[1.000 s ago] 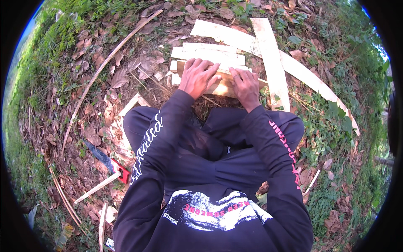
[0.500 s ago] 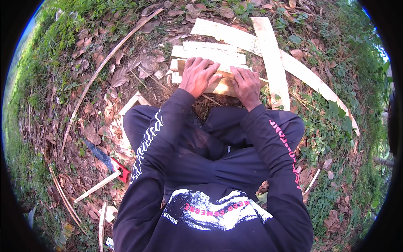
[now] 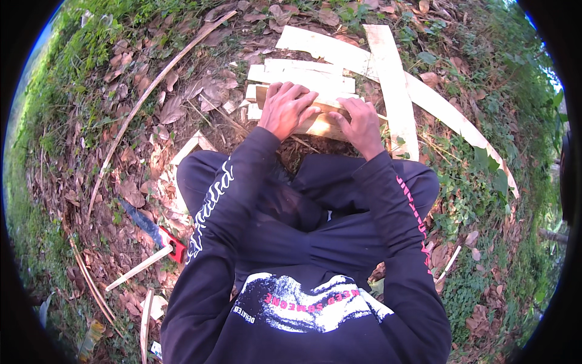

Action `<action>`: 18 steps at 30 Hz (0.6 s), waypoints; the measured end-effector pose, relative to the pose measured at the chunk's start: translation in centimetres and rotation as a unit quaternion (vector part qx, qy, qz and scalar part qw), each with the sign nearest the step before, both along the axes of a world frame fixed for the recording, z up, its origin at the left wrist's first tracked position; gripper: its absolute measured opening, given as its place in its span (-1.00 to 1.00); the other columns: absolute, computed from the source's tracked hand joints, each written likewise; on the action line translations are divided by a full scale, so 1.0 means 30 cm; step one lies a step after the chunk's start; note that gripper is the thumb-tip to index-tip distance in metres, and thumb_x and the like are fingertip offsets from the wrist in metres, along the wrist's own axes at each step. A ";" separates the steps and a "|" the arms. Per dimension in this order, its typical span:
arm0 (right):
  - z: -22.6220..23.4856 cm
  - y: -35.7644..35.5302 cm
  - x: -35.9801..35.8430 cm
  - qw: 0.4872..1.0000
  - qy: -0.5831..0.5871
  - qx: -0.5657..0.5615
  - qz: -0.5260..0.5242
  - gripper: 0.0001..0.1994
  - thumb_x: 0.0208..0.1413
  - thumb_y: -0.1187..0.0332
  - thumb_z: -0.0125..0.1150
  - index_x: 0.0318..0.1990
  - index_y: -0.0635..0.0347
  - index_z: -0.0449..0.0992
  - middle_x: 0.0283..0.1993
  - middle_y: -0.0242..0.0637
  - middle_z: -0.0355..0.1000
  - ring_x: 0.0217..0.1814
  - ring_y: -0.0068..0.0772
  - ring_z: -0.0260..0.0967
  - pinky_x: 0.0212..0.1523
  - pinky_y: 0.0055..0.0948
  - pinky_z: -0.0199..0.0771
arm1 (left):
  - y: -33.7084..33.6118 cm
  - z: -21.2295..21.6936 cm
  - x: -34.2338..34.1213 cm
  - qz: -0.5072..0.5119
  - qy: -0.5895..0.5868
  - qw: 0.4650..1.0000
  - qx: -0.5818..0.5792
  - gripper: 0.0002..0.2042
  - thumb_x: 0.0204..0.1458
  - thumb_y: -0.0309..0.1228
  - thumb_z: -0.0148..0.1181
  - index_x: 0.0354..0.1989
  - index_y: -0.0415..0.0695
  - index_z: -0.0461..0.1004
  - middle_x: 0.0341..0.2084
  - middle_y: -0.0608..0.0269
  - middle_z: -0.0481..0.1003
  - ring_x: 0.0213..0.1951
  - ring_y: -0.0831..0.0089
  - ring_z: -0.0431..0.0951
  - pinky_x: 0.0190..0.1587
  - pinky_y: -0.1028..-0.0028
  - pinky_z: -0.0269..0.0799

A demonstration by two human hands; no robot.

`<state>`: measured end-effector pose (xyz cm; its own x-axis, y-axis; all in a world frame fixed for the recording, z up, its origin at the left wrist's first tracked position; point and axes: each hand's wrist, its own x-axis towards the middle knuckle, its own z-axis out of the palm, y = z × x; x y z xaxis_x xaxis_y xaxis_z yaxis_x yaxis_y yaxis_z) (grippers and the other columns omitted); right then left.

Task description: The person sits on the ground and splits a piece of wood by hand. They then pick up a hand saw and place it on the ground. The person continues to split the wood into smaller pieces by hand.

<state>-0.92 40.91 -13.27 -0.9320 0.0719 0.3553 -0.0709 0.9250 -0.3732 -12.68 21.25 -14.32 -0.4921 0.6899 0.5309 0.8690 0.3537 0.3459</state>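
In front of my crossed legs, several pale wooden slats lie side by side in a stack. My left hand is curled over the left part of a wooden board at the near side of this stack, fingers on its far edge and thumb pointing right. At the board's right part, my right hand grips the same piece, fingers over the top and thumb on the near side. A lower pale piece shows beneath the board. My hands cover much of the board's two ends.
Two long planks cross at the right: an upright one and a curving one. To my left lie a handsaw with a red handle, a wooden stick touching it and a long thin strip. Dry leaves and weeds cover the ground.
My right hand has shifted slightly and turned, its thumb now showing on the board's near side. The left hand stays in place, and the wood looks unmoved.
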 end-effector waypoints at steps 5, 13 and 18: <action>0.018 -0.031 0.021 1.000 -0.011 -0.006 -0.021 -0.63 0.14 0.10 0.26 -0.09 0.24 0.55 -0.20 -0.24 0.51 -0.09 -0.20 0.44 -0.08 -0.20 0.32 | 0.004 0.026 0.008 -0.008 -0.023 1.000 0.002 -0.71 0.03 -0.11 0.28 -0.16 0.01 0.61 -0.27 0.37 0.53 -0.12 0.37 0.47 0.09 0.27 0.20; -0.003 -0.050 0.039 0.999 0.016 0.004 -0.035 -0.64 0.13 0.12 0.26 -0.10 0.24 0.55 -0.21 -0.25 0.51 -0.13 -0.21 0.42 -0.09 -0.23 0.31 | 0.013 0.025 0.026 0.007 -0.022 1.000 0.008 -0.68 0.06 -0.04 0.24 -0.21 -0.01 0.60 -0.31 0.36 0.52 -0.14 0.35 0.47 0.09 0.22 0.20; -0.003 -0.054 0.043 0.999 0.013 0.009 -0.039 -0.64 0.12 0.12 0.27 -0.10 0.23 0.56 -0.22 -0.25 0.51 -0.13 -0.21 0.42 -0.10 -0.23 0.30 | 0.012 0.016 0.028 0.008 -0.016 1.000 0.004 -0.66 0.05 -0.01 0.24 -0.21 0.00 0.60 -0.30 0.37 0.52 -0.14 0.35 0.46 0.09 0.22 0.20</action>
<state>0.38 39.30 -13.36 -0.9140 0.1375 0.3816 -0.0076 0.9348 -0.3550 -11.83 21.61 -13.84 -0.5209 0.6768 0.5202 0.8511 0.3650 0.3773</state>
